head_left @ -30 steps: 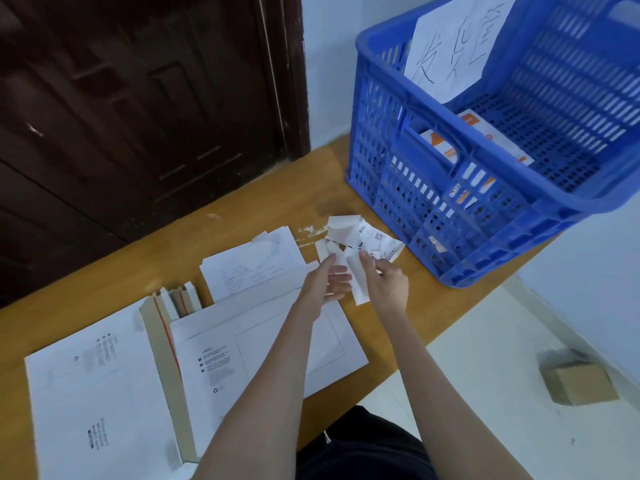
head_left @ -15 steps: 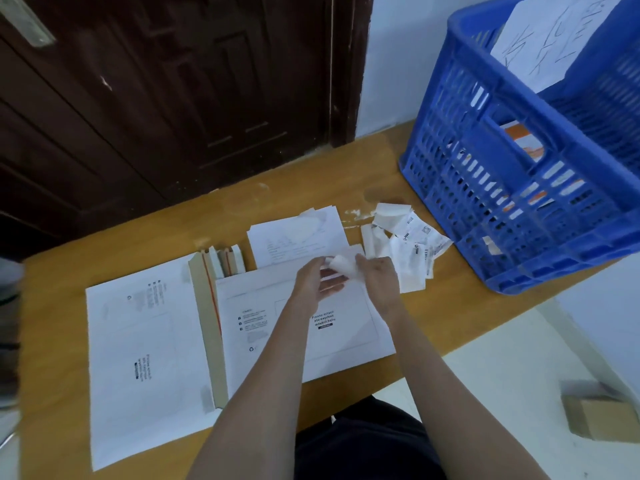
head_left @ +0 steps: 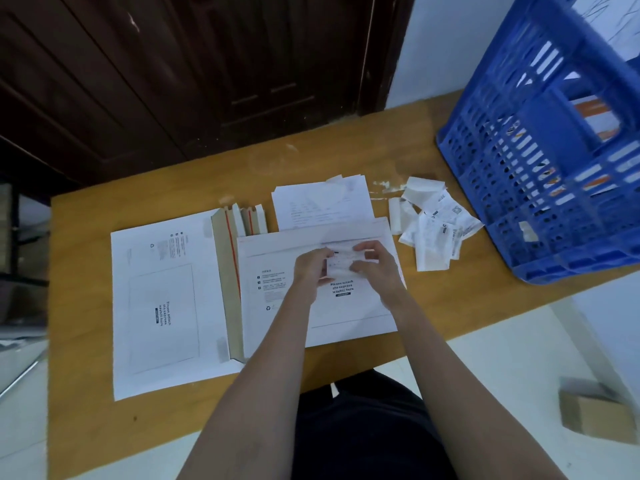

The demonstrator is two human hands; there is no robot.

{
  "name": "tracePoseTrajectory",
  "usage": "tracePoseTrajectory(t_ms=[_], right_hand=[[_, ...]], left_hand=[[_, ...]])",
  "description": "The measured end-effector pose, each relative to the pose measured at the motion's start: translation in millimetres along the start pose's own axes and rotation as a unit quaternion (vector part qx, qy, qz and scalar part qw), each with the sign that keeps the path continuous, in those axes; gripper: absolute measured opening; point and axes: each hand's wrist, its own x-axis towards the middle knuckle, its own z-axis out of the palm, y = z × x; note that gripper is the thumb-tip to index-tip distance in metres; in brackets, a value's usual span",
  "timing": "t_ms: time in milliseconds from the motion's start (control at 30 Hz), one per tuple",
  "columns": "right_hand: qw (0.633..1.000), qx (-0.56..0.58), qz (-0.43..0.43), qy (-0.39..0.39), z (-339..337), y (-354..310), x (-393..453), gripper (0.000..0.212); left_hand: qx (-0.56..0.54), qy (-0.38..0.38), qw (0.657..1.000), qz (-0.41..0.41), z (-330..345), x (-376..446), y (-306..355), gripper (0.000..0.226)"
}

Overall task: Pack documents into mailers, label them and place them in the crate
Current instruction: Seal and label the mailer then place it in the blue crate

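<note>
Both hands over the white mailer (head_left: 311, 320) on the wooden table (head_left: 104, 427): left hand (head_left: 311, 271) and right hand (head_left: 375, 268) pinching a small printed label (head_left: 341, 263) between them, just above the mailer's face. Loose label scraps (head_left: 433, 226) lying beside it, blue crate (head_left: 554, 150) at far right, documents (head_left: 322, 202) just behind.

The counter (head_left: 145, 441) is yellow-brown wood, smooth with a dull sheen; the mailers (head_left: 162, 306) are stiff white card, matt, with raw grey-brown board on the open flap; the label (head_left: 341, 265) is thin white paper, slightly crumpled; the scraps (head_left: 433, 223) beside it are creased, faintly glossy paper; the crate (head_left: 554, 161) is blue moulded plastic, perforated, with a soft shine; the door (head_left: 173, 81) is dark panelled wood; the box (head_left: 595, 414) is plain matt cardboard.
</note>
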Motion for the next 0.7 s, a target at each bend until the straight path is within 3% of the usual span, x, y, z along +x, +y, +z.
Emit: tracePoseTrajectory(t_ms=[67, 300, 400, 533, 700], right_hand=[[1.0, -0.007, 0.006, 0.021, 4, 5, 1, 0.021], [0.992, 0.032, 0.094, 0.081, 12, 16, 7, 0.023], [0.992, -0.012, 0.084, 0.089, 14, 18, 8, 0.007], [0.99, -0.057, 0.087, 0.1, 18, 20, 10, 0.019], [0.976, -0.168, 0.067, 0.118, 21, 22, 11, 0.026]], left_hand=[[0.006, 0.011, 1.0, 0.009, -2, 0, -5, 0.002], [0.148, 0.065, 0.984, 0.076, -11, 5, -23, 0.035], [0.163, 0.09, 0.973, 0.137, -12, 3, -30, 0.027], [0.131, 0.096, 0.974, 0.16, -12, 3, -32, 0.014], [0.196, 0.12, 0.958, 0.17, -9, 5, -31, 0.027]])
